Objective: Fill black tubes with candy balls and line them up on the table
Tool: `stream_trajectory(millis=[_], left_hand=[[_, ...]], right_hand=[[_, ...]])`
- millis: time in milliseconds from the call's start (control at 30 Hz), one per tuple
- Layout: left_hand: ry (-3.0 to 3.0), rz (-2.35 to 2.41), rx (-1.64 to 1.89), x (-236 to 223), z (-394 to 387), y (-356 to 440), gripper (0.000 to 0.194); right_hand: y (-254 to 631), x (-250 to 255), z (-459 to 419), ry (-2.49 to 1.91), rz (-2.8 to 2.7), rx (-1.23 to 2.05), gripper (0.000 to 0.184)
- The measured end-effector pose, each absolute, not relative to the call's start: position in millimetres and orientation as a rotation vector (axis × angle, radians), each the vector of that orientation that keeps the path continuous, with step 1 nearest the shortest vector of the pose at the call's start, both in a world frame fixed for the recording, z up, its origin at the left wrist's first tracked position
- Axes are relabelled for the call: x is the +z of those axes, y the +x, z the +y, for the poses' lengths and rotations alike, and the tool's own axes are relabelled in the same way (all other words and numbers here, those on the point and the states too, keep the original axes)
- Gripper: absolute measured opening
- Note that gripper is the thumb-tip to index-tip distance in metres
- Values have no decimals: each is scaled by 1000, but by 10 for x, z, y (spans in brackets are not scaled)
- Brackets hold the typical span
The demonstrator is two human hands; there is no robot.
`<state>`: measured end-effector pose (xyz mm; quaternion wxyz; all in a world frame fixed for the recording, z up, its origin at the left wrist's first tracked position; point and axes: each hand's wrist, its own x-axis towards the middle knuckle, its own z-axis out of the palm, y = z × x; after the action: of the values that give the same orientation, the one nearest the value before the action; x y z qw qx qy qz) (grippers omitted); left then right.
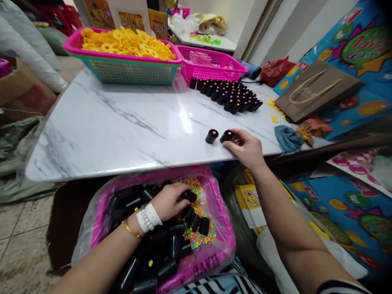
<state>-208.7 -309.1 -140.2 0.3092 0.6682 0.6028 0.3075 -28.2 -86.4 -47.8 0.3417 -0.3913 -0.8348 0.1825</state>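
- Bare forearms [294,232] come in from the bottom corners, closest to the camera, with a plastic-lined pink tub [99,216] between them.
- Left hand's [167,200] down in that tub, thumb and fingers curled round a small black cup [191,197], beside a bunch of colourful beads [200,241].
- Right hand's [248,149] over at the marble-look table [92,130], pinching a second black cup [225,136] near the front edge, pink dot showing in its top.
- Lone black cup [211,137] stands just beside that one, pink dot too.
- Further back, a packed block of black cups [226,94] stands by a pink basket [211,67], next to heaped yellow pieces [125,44].
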Motion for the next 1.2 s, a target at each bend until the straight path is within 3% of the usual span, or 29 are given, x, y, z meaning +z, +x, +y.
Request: stream_trajectory(millis=[67, 167, 333, 400, 500, 667, 867, 1067, 1200], left_hand=[[1682, 1610, 871, -1369, -3092, -2077, 30], [1495, 1547, 1004, -1367, -3100, -2063, 30], [1322, 1408, 1113, -1466, -3099, -2031, 29], [1413, 1488, 1039, -1495, -3093, -2015, 27], [1619, 1652, 857, -1510, -3080, -1993, 20], [1723, 1633, 740, -1506, -3077, -2007, 13], [1756, 2128, 687, -1458, -3150, -2112, 15], [2010, 2262, 436, -1440, -3160, -2060, 18], [2059, 2212, 368, -1457, -3158, -2037, 19]], right_hand=[[-262, -484, -1019, -962, -2126, 349, 50], [-185, -539, -1547, -860, -2139, 272, 39], [-181, -899, -2179, -497, -2732, 792, 38], [-223, -1059, -2166, -492, -2829, 832, 40], [-297, -1195, -2038, -535, -3059, 734, 46], [-411, -1308, -2062, -570, -3366, 520, 20], [-374, -1399, -2141, -281, -3349, 518, 32], [-458, -1420, -2206, -148, -3378, -74, 23], [-468, -1417, -2287, -236, -3404, 129, 16]])
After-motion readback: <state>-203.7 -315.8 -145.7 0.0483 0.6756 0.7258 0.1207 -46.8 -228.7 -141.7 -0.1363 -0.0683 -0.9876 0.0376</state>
